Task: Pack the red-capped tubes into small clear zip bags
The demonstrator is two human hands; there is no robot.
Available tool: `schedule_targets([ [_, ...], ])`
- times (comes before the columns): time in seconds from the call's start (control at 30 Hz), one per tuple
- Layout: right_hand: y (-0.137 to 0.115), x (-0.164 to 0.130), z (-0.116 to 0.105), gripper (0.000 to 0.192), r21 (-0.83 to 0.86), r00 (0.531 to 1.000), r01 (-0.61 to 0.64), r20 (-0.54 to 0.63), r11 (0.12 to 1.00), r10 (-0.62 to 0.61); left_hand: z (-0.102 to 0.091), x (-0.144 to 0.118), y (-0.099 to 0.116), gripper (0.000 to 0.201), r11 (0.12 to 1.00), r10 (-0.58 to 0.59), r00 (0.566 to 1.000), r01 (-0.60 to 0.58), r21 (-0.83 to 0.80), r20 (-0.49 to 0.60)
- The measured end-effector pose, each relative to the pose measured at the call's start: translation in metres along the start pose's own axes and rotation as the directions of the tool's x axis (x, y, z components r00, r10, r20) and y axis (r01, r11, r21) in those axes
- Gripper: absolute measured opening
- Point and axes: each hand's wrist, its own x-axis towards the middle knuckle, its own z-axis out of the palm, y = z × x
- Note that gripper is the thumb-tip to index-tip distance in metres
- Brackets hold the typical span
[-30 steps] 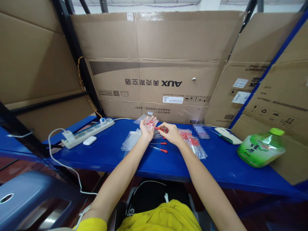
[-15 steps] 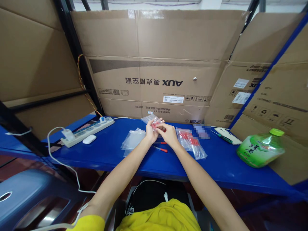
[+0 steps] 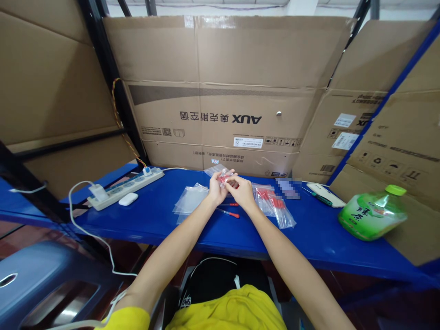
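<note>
The person's left hand [image 3: 217, 189] and right hand [image 3: 242, 191] meet just above the blue shelf [image 3: 158, 220], fingertips touching. Between them they pinch a small clear bag [image 3: 220, 173] with red-handled pieces inside; the left hand grips its lower edge while the right hand's fingers close on its near side, and both hands are clamped on it, held a little off the shelf surface. The view is too small to tell whether the bag's mouth is open or sealed.

Directly under the hands lie two loose red-tipped tools [image 3: 229, 212], thin shafts with red ends, flat on the shelf. To the left of the left wrist sits a stack of empty clear bags [image 3: 190, 200]. Just right of the right hand lies a pile of filled bags [image 3: 273, 204] showing red contents.

Farther left, a white power strip [image 3: 125, 188] rests near the shelf's back edge with a small white case [image 3: 128, 199] just in front of it. To the right, well apart from the hands, a green bottle [image 3: 373, 213] lies on its side, and a green-handled screwdriver [image 3: 318, 195] lies beside a white device [image 3: 325, 192]. Flattened cardboard boxes [image 3: 220, 91] stand behind the shelf
</note>
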Motion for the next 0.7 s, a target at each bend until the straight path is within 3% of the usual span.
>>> schedule_targets([
  [0.13, 0.0009, -0.0002, 0.0001, 0.013, -0.014, 0.999, -0.013, -0.053, 1.0, 0.013, -0.0002, 0.0011, 0.0016, 0.048, 1.0, 0.009, 1.0, -0.009, -0.011, 0.022],
  [0.7, 0.0002, -0.0018, 0.0021, 0.014, -0.015, 0.998, 0.028, -0.056, 0.999, -0.029, -0.0009, 0.0019, -0.0033, 0.042, 1.0, 0.015, 0.999, -0.014, -0.027, 0.046],
])
